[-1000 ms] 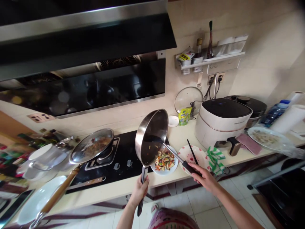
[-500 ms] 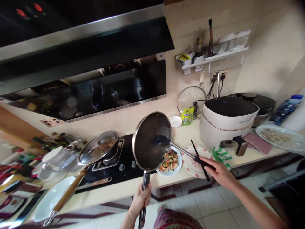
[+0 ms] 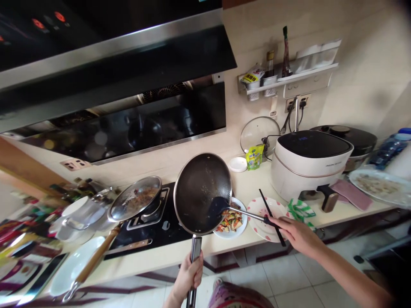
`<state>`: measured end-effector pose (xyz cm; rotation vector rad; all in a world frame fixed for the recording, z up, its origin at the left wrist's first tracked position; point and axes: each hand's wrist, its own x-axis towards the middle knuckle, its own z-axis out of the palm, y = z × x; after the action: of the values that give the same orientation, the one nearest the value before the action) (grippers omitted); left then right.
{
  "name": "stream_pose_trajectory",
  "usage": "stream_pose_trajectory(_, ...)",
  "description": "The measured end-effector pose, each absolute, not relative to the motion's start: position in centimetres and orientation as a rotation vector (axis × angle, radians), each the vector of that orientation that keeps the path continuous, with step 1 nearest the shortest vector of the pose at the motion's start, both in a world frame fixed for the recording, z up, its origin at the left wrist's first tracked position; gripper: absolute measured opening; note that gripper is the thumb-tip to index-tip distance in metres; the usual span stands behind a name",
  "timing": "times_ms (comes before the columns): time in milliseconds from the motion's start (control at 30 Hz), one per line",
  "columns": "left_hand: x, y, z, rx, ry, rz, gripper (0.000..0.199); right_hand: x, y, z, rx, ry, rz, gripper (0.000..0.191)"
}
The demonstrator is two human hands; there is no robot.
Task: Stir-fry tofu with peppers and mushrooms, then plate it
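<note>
Saw a pale desk stretch behind and to both sides of the pan, with a black stove left of the pan and a white air fryer well to its right. Found the pan tilted, inside facing the body, with its handle gripped in the left hand. Noted a spotted plate right of the pan and a white plate partly hidden by the pan's lower right rim. Saw the spatula reach from the grasping right hand to the pan's lower right inside. Spotted a black stick across the spotted plate, then chopped vegetables by the pan's rim. Called, in judgement, for a steady tilt, a low rim and short strokes, blade flat to the curve — without pushing hard enough to scatter bits.
</note>
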<state>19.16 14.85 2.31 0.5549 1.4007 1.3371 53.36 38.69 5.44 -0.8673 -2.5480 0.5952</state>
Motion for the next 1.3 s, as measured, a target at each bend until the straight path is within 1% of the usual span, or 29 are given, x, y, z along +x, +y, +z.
stream_pose_trajectory(67,19.3,14.7,2.0,0.565,1.414,1.336,0.042,52.6,39.0,6.3,-0.886,-2.529,0.553,0.048)
stream_pose_trajectory(167,19.4,14.4,1.3,0.580,1.444,1.343,0.043,49.7,38.4,6.8,-0.871,-2.400,0.585,0.044)
stream_pose_trajectory(300,19.5,14.1,0.9,0.615,1.479,1.327,0.045,47.7,37.2,5.4,-0.868,-2.315,0.547,0.044)
stream_pose_trajectory(467,19.6,14.3,1.5,0.558,1.438,1.374,0.046,51.8,36.4,4.4,-0.908,-2.541,0.462,0.048)
stream_pose_trajectory(567,19.6,14.6,1.6,0.562,1.455,1.387,0.046,55.0,36.4,5.8,-0.935,-2.650,0.338,0.049)
stream_pose_trajectory(667,19.8,14.8,1.4,0.591,1.508,1.371,0.046,56.0,36.6,8.2,-0.972,-2.674,0.246,0.048)
stream_pose_trajectory(733,20.1,15.0,1.3,0.615,1.536,1.360,0.045,55.1,36.7,9.7,-0.957,-2.679,0.328,0.047)
stream_pose_trajectory(833,20.2,15.2,1.4,0.673,1.542,1.342,0.044,53.2,37.2,11.3,-0.888,-2.711,0.558,0.047)
stream_pose_trajectory(900,20.1,15.1,1.5,0.714,1.556,1.322,0.044,52.9,38.0,11.8,-0.880,-2.746,0.584,0.048)
stream_pose_trajectory(1100,19.8,14.6,1.8,0.722,1.676,1.276,0.043,55.5,40.1,12.1,-0.931,-2.785,0.221,0.046)
stream_pose_trajectory(1300,19.8,14.5,2.5,0.695,1.706,1.332,0.035,54.0,38.3,11.5,-0.920,-2.722,0.174,0.049)
